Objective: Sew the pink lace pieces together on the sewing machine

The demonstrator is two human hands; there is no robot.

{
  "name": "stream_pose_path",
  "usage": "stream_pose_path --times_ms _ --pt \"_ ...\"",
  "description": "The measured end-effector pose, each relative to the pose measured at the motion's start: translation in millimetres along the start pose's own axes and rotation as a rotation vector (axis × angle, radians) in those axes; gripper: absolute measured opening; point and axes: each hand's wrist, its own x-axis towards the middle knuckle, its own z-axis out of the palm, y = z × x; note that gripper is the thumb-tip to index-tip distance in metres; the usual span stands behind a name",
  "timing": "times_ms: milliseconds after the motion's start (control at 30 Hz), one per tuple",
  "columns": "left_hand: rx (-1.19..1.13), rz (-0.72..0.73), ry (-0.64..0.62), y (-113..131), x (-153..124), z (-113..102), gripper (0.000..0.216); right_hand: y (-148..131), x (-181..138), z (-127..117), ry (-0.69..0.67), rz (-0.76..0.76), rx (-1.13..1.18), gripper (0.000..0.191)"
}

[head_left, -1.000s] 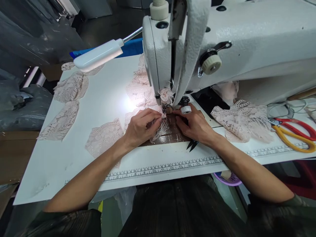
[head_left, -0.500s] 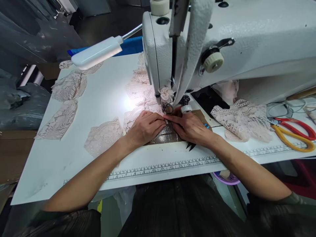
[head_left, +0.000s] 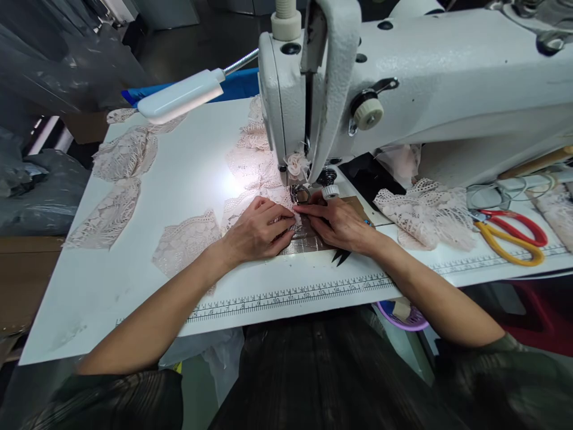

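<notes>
A white sewing machine stands over the white table. My left hand lies on a piece of pale pink lace just in front of the presser foot, fingers curled and pressing the lace down. My right hand rests beside it on the right, index finger stretched flat toward the needle and touching the lace edge. A black thread snip pokes out from under my right palm. A small pink fabric flower hangs at the machine head.
Several pink lace pieces lie across the left of the table, and a lace heap sits at the right. Red and yellow scissors lie far right. A white lamp reaches in from the left. A ruler strip runs along the front edge.
Both hands have slid the lace slightly toward the presser foot and closed together. The view has shifted a little to the right.
</notes>
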Motion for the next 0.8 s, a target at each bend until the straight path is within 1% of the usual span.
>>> stream_pose_path --times_ms 200,400,500,567,600,667,700,733,800 --pt "-0.026 -0.012 -0.005 1 1 1 0.016 2 0 2 -0.007 -0.031 -0.001 0.041" --pt "0.044 0.088 0.075 0 1 -1 0.013 4 0 2 0.003 -0.025 0.021 0.039" --pt "0.066 0.101 0.064 3 2 -8 0.014 4 2 -13 0.022 -0.012 0.083 0.038" --pt "0.036 0.127 -0.009 5 2 -14 0.015 2 1 -30 0.037 -0.008 0.116 0.038" --pt "0.011 0.143 -0.055 6 1 -16 0.014 0 -2 -40 0.023 -0.015 0.12 0.038" --pt "-0.029 0.157 -0.117 5 -1 -17 0.014 -4 -10 -58 -0.065 -0.038 0.096 0.037" --pt "-0.04 0.149 -0.123 3 -2 -16 0.016 -6 -17 -65 -0.125 -0.049 0.071 0.037" --pt "-0.055 0.141 -0.116 0 -4 -14 0.018 -7 -25 -71 -0.179 -0.053 0.029 0.037" --pt "-0.112 0.13 -0.084 -6 -6 -11 0.021 -8 -42 -74 -0.232 -0.06 -0.082 0.035"
